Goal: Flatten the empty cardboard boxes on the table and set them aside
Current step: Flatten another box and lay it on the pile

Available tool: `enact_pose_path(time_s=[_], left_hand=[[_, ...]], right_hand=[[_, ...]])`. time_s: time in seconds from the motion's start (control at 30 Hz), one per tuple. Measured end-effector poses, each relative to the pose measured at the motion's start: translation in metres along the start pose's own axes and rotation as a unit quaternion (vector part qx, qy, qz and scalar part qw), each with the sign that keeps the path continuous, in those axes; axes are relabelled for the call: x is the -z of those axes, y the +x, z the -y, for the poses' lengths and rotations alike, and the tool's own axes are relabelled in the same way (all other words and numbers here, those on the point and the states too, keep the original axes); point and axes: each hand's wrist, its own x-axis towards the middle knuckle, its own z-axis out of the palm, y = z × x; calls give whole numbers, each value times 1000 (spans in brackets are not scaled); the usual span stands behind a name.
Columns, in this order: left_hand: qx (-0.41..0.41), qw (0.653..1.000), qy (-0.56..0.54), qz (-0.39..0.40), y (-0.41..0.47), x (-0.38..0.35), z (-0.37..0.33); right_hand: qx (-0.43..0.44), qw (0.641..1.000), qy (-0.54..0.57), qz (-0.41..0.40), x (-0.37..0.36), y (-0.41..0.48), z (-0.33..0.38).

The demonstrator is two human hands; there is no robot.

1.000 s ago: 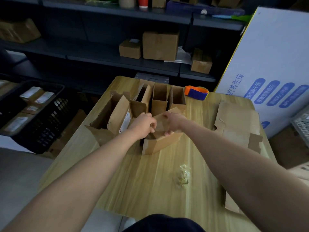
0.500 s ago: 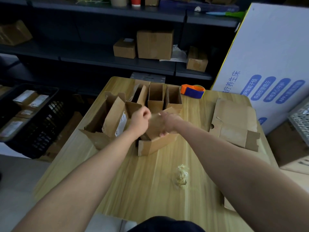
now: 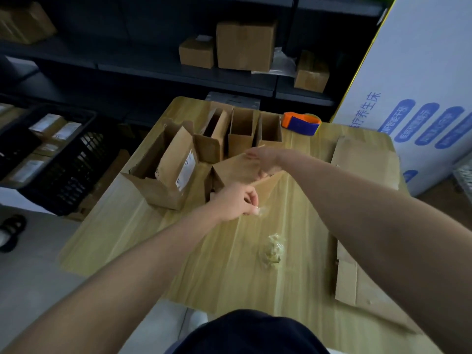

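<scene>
A small cardboard box (image 3: 237, 171) lies mid-bench (image 3: 178, 251), its long axis slanting left to right; the right hand (image 3: 267, 159) grips its far flap, and the nearer left hand (image 3: 236, 201) pinches a scrap of clear tape (image 3: 261, 212) at the box's near side.

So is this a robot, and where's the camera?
No robot here: a person works bare-handed, and the one camera sits on their head, looking down along both arms. On the wooden table stand several open cardboard boxes, with flattened cardboard at the right, an orange-and-blue tape dispenser at the far edge and a crumpled wad of tape nearer. The right hand grips a flap of the small box in the middle; the left hand pinches what looks like a scrap of clear tape.
</scene>
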Motion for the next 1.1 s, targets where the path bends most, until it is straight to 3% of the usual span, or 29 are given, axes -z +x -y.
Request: enact_pose_path(time_s=[0.17, 0.33, 0.47, 0.6, 0.73, 0.8, 0.9, 1.0, 1.07, 1.1], left_hand=[[17, 998, 22, 60, 12, -70, 12], [92, 986, 32, 134, 14, -120, 27], [141, 977, 34, 158, 18, -134, 30], [166, 966, 105, 169, 21, -135, 22], [134, 957, 132, 220, 13, -113, 7], [116, 967, 115, 197, 6, -94, -7], [67, 974, 173, 134, -5, -58, -32], [-16, 974, 203, -98, -11, -21, -47], [-15, 935, 239, -260, -9, 0, -46], [19, 922, 256, -292, -7, 7, -41]], right_hand=[[7, 1000, -8, -4, -7, 0, -3], [16, 999, 31, -19, -18, -6, -14], [20, 999, 33, -20, -24, -6, -17], [28, 999, 33, -29, -26, -8, -18], [42, 998, 25, -38, -26, -10, -17], [45, 998, 11, -41, -24, -11, -16], [48, 998, 12, -33, -20, -14, -18], [50, 996, 72, -25, -14, -14, -26], [51, 991, 121, -25, -12, -14, -31], [48, 987, 150, -33, -13, -14, -32]])
